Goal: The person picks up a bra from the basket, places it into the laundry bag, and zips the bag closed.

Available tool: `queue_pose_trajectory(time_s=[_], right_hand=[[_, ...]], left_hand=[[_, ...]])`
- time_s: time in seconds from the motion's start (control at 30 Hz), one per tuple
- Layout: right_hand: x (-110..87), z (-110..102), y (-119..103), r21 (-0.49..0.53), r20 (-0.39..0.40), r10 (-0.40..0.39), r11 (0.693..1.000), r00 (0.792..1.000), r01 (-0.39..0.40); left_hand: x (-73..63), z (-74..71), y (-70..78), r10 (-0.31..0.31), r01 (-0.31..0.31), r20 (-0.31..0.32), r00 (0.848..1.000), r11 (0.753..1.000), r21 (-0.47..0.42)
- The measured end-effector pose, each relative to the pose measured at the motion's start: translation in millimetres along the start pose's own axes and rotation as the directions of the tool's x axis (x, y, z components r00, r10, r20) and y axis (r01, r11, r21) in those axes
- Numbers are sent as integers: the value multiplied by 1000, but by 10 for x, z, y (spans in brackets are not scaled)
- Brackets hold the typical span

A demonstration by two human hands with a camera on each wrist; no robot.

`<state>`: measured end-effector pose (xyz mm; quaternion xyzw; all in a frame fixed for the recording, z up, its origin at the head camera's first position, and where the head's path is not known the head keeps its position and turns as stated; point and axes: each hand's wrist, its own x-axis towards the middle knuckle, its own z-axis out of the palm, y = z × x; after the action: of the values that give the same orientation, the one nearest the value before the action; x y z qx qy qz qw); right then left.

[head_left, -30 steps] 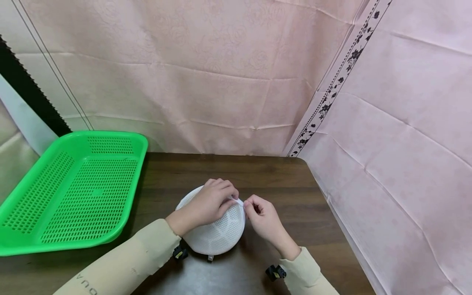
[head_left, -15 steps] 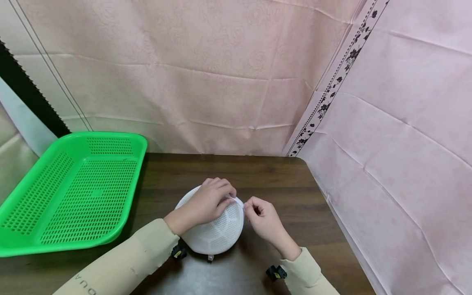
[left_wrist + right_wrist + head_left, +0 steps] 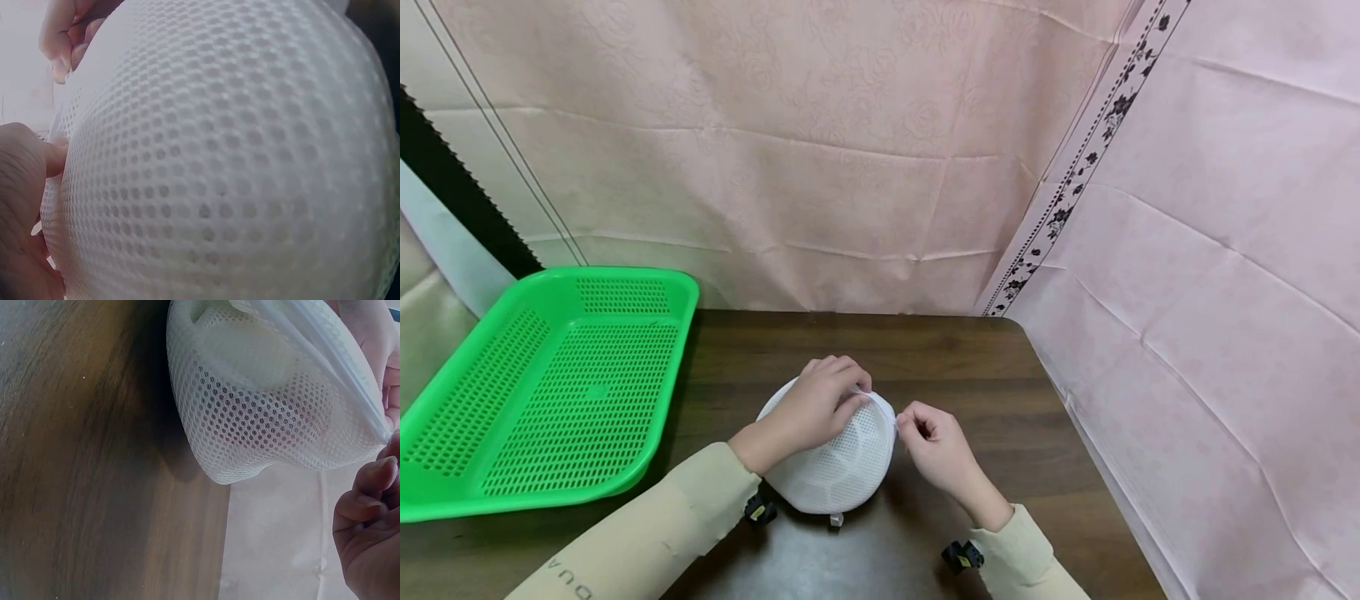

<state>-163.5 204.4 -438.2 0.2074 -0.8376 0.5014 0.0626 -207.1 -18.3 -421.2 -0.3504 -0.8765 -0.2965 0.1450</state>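
A rounded white mesh laundry bag point(image 3: 838, 471) stands on the wooden table between the hands. My left hand point(image 3: 816, 408) lies over its top and pinches the far upper edge between thumb and fingers. At the right end of that edge, my right hand point(image 3: 936, 442) pinches the tip of the bag with thumb and forefinger. In the right wrist view a zipper strip point(image 3: 337, 356) runs along the edge toward those fingertips. A pale round shape shows faintly through the mesh; what it is I cannot tell. White netting fills most of the left wrist view.
A large green plastic basket point(image 3: 681, 375) with slotted sides stands at the left. The brown wooden table point(image 3: 970, 358) ends at a pink cloth backdrop point(image 3: 850, 208) behind and to the right. A small tag point(image 3: 836, 521) hangs from the bag's near side.
My left hand has slid a little leftward along the bag's edge, away from the right hand. The bag has turned slightly, its tag shifting right. My right hand stays nearly still.
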Motion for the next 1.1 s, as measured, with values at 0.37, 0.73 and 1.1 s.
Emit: queue_pose_trajectory(time_s=[0.37,0.73,1.1], right_hand=[[-7,4,-4,-7,3,0,1000,1000,0],[-3,6,-10,-3,-3,4,1000,1000,-4],[12,5,-18,13,-24,-25,1000,999,25]], left_hand=[[-21,-22,-12,-26,25,-31,999,999,-35],[-30,-24,-26,-41,39,-36,999,998,-49],[24,-54,54,33,-34,-19,999,997,-76]])
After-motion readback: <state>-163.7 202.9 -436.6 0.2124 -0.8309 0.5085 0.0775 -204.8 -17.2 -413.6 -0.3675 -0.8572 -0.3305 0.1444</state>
